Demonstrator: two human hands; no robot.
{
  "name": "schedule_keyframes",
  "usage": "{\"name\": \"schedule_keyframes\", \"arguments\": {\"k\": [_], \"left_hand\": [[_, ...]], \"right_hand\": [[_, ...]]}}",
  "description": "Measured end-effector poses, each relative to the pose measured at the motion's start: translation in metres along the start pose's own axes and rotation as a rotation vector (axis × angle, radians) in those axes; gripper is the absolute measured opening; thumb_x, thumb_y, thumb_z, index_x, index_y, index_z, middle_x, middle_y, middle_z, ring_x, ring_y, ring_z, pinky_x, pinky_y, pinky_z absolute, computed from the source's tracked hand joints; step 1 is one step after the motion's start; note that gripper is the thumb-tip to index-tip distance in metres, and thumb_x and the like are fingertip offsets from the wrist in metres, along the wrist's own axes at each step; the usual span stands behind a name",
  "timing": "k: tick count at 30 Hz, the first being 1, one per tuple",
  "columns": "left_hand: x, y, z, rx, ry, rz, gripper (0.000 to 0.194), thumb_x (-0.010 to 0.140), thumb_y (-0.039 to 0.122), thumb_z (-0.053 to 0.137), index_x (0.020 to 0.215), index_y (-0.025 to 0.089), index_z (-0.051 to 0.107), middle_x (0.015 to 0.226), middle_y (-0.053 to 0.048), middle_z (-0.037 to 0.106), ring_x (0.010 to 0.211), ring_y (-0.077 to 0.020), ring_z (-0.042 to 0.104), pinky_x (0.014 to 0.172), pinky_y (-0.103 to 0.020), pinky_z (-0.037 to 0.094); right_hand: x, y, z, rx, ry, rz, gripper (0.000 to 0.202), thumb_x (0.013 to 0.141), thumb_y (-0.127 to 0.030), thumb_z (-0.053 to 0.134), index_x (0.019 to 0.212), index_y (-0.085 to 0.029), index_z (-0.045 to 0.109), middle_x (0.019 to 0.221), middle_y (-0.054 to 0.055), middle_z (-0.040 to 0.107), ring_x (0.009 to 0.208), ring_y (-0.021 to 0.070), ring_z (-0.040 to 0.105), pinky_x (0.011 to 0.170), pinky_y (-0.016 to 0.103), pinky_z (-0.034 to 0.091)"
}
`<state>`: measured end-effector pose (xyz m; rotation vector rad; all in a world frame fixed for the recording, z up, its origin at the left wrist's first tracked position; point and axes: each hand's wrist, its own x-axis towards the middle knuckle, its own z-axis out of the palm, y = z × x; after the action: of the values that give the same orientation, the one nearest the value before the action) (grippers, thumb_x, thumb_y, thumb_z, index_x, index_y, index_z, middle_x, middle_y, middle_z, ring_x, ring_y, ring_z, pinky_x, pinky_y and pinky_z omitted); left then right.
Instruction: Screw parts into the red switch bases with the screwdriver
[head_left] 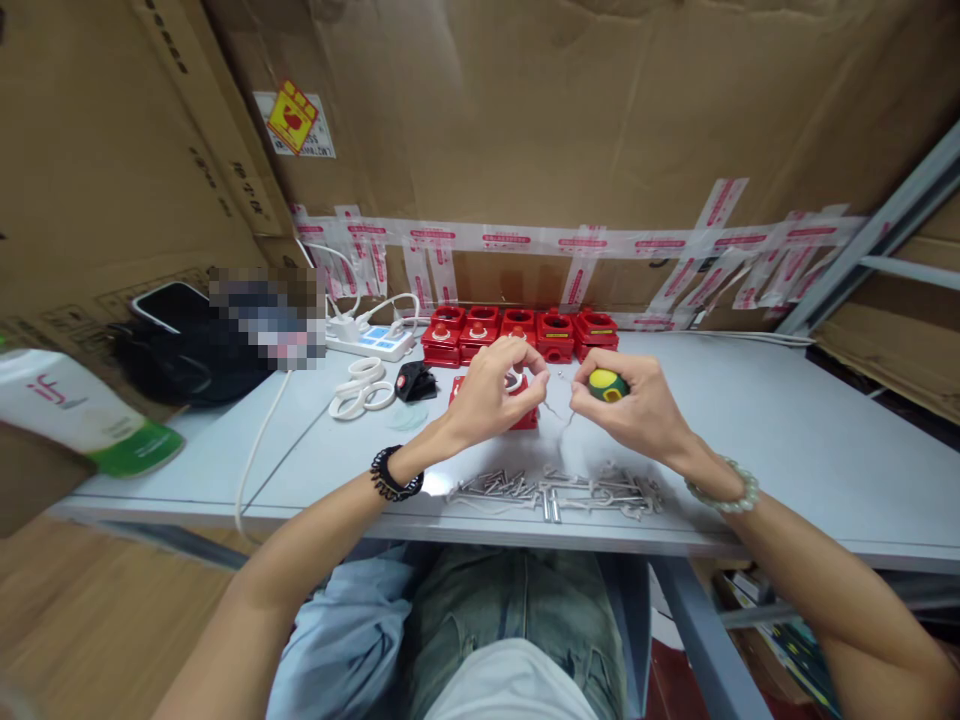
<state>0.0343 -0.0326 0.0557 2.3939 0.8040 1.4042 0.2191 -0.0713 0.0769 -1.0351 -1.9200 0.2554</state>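
My left hand [491,390] is over a red box-shaped housing [527,418] on the table, thumb and fingertips brought together in a pinch. What sits between those fingertips is too small to make out, though a thin pale strand shows just below them. My right hand [637,405], a little to the right, is wrapped around a screwdriver [608,385] with a yellow and dark green handle. Its shaft cannot be seen clearly. In front of both hands lie a pile of silver screws [506,485] and metal pieces with white cords [615,490].
Several red housings [555,338] stand in a row at the back. Left of them are a power strip [379,343], white rings [363,390] and a black bundle [416,382]. A white-green tube [82,410] and a phone [172,305] lie far left. Cardboard [525,120] walls the back.
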Motion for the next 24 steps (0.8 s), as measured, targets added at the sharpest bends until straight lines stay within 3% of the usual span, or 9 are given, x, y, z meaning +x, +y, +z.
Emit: {"name": "schedule_keyframes", "arguments": {"k": [5, 8, 12, 18, 21, 24], "left_hand": [[-0.001, -0.006, 0.002, -0.127, -0.072, -0.100, 0.011, 0.086, 0.025, 0.058, 0.085, 0.016, 0.064, 0.082, -0.004, 0.068, 0.071, -0.0128, 0.057, 0.057, -0.023, 0.041], [-0.001, -0.003, 0.002, -0.204, -0.149, -0.151, 0.019, 0.089, 0.029, 0.057, 0.098, 0.016, 0.067, 0.091, -0.005, 0.072, 0.076, -0.0135, 0.062, 0.063, -0.024, 0.045], [-0.002, 0.001, 0.001, -0.270, -0.169, -0.177, 0.022, 0.088, 0.034, 0.061, 0.098, 0.016, 0.069, 0.091, -0.005, 0.074, 0.074, -0.0130, 0.063, 0.064, -0.024, 0.046], [-0.001, -0.008, -0.001, -0.504, -0.216, -0.248, 0.026, 0.085, 0.031, 0.065, 0.105, 0.014, 0.067, 0.097, -0.010, 0.073, 0.088, -0.0176, 0.068, 0.072, -0.028, 0.052], [-0.001, -0.008, -0.002, -0.472, -0.236, -0.239, 0.025, 0.084, 0.030, 0.065, 0.104, 0.015, 0.066, 0.097, -0.009, 0.073, 0.088, -0.0171, 0.068, 0.071, -0.027, 0.052], [-0.004, -0.004, -0.001, -0.300, -0.148, -0.149, 0.022, 0.081, 0.030, 0.069, 0.098, 0.016, 0.063, 0.095, -0.006, 0.070, 0.078, -0.0137, 0.064, 0.064, -0.024, 0.048]], "right_hand": [[0.000, 0.009, 0.004, 0.009, -0.052, -0.038, 0.008, 0.073, -0.017, 0.060, 0.066, -0.018, 0.057, 0.057, -0.004, 0.054, 0.051, 0.0073, 0.042, 0.049, 0.022, 0.035], [-0.001, 0.012, 0.007, -0.014, -0.063, -0.067, 0.007, 0.075, -0.018, 0.060, 0.068, -0.018, 0.058, 0.055, -0.005, 0.051, 0.049, 0.0064, 0.039, 0.049, 0.021, 0.034], [-0.002, 0.014, 0.008, -0.044, -0.039, -0.109, 0.009, 0.077, -0.020, 0.060, 0.069, -0.018, 0.058, 0.055, -0.006, 0.049, 0.049, 0.0059, 0.037, 0.049, 0.021, 0.033], [-0.002, 0.015, 0.005, -0.009, -0.014, -0.053, 0.008, 0.078, -0.024, 0.062, 0.074, -0.018, 0.061, 0.059, -0.003, 0.056, 0.051, 0.0080, 0.042, 0.050, 0.023, 0.036], [-0.002, 0.015, 0.004, 0.039, -0.013, -0.016, 0.007, 0.078, -0.024, 0.063, 0.074, -0.018, 0.062, 0.062, -0.002, 0.059, 0.052, 0.0088, 0.045, 0.051, 0.023, 0.037], [0.000, 0.014, 0.004, 0.075, -0.002, 0.005, 0.006, 0.076, -0.022, 0.064, 0.073, -0.018, 0.063, 0.063, -0.002, 0.060, 0.054, 0.0091, 0.047, 0.051, 0.024, 0.037]]}}
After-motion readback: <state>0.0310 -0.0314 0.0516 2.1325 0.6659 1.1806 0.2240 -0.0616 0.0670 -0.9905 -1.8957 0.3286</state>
